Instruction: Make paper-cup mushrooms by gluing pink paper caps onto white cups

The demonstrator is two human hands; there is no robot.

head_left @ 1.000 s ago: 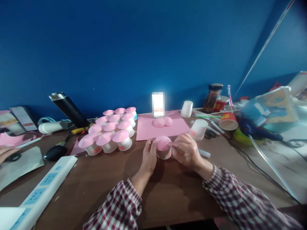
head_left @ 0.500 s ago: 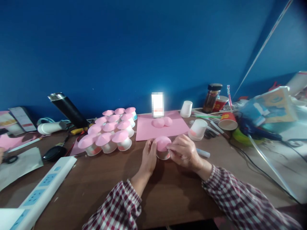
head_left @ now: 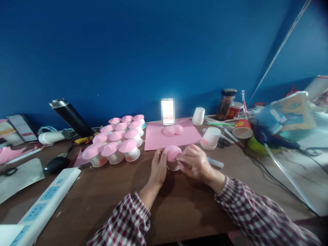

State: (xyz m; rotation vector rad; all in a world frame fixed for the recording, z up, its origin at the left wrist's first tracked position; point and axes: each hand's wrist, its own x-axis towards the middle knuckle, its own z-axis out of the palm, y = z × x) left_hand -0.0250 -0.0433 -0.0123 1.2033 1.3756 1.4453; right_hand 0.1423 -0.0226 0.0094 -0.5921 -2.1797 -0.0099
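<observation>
In front of me a white paper cup (head_left: 173, 166) stands upright on the brown table, topped by a pink paper cone (head_left: 173, 152). My left hand (head_left: 159, 166) is closed around the cup's left side, its thumb by the cone's edge. With fingertips pinched together, my right hand (head_left: 195, 163) grips the cone's right edge; its fingers hide that side of the cup. Just beyond, two loose pink cones (head_left: 169, 131) lie on a pink paper sheet (head_left: 153, 140). Several cups with pink cone tops (head_left: 110, 149) stand in rows to the left.
Upside-down white cups (head_left: 210, 138), a blue-white tube (head_left: 215, 162), markers and a red cup (head_left: 242, 129) lie right, near a glue gun (head_left: 278, 139). Left are a power strip (head_left: 48, 194), a mouse (head_left: 56, 164), a black flask (head_left: 73, 118) and scissors (head_left: 10, 171).
Both hands keep the same hold on the cup and cone, with only a very slight shift. A sliver of another hand at the far left edge is gone from view.
</observation>
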